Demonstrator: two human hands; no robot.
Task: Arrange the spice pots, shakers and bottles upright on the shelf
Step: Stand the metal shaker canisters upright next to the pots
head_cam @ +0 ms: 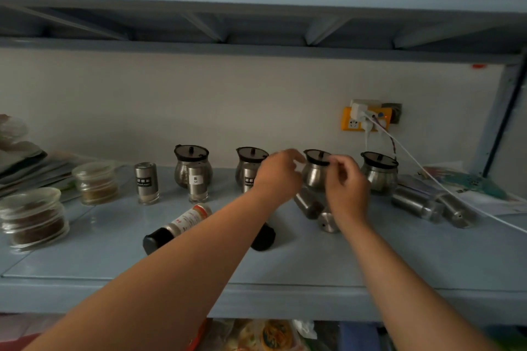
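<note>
Both forearms reach over shelf (114, 262) front edge. Left hand (278, 177): fingers curled just left of third pot (315, 175), blurred, contact cannot tell. Right hand (346, 185): fingertips pinch that pot's lid rim on the right. Four steel pots upright in back row, third between the hands. Two shakers (146, 182) upright left of centre. Black-capped bottle (176, 226) lies on its side mid-shelf. Steel shakers on their sides: below right hand (308, 205), and a pair (416, 206) at right. Glass jars (34, 216) stand far left.
</note>
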